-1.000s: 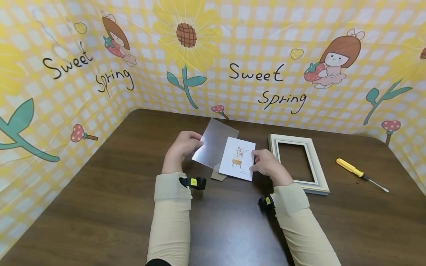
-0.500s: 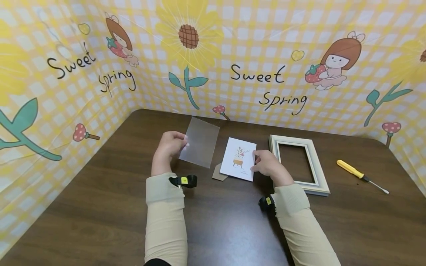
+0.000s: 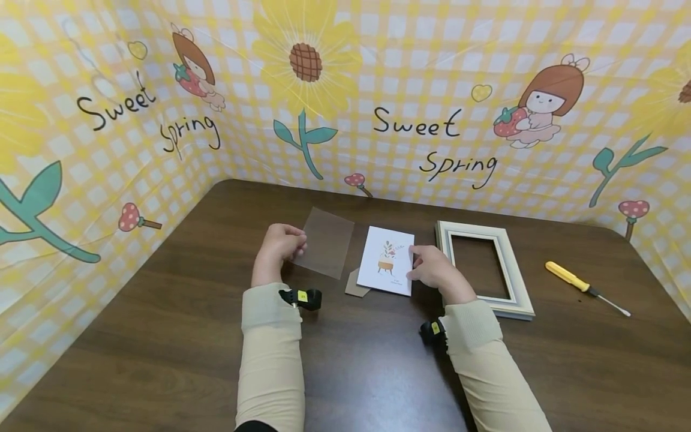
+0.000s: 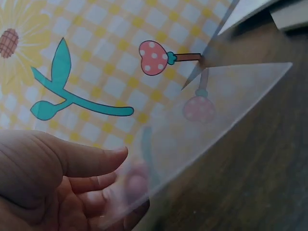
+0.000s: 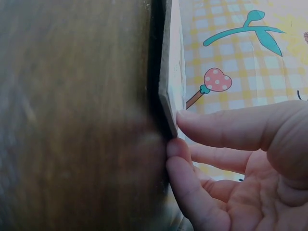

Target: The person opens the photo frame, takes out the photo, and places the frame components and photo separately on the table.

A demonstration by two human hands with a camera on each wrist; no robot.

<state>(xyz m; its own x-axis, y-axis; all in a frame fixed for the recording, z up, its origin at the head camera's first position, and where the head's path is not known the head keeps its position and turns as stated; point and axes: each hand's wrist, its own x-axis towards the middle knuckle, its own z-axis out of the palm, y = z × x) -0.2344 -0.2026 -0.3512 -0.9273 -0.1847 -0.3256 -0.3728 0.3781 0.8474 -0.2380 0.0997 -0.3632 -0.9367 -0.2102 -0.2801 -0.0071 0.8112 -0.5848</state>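
The left hand [image 3: 279,247] pinches the left edge of a clear rectangular plastic sheet [image 3: 324,242], with the thumb on top and the other fingers under it. The sheet extends to the right of the hand and is held low over the dark brown wooden desk [image 3: 178,312]. The right hand [image 3: 432,267] pinches the right edge of a white card with a small printed plant picture [image 3: 386,260]; this card lies on the desk just to the left of the hand. A small piece of brown cardboard [image 3: 356,284] shows from under the lower left corner of the card.

The head view shows both hands, the white rectangular picture frame [image 3: 514,284] just to the right of the right hand, and a yellow-handled screwdriver [image 3: 583,284] further right. The left wrist view shows that the sheet [image 4: 211,125] is transparent, with the thumb [image 4: 91,161] pressed on it. The right wrist view shows the card edge [image 5: 168,103] between thumb and fingers [image 5: 192,187].

The desk in the right wrist view is blurred. I cannot tell if the sheet touches the desk. The cardboard is mostly hidden.
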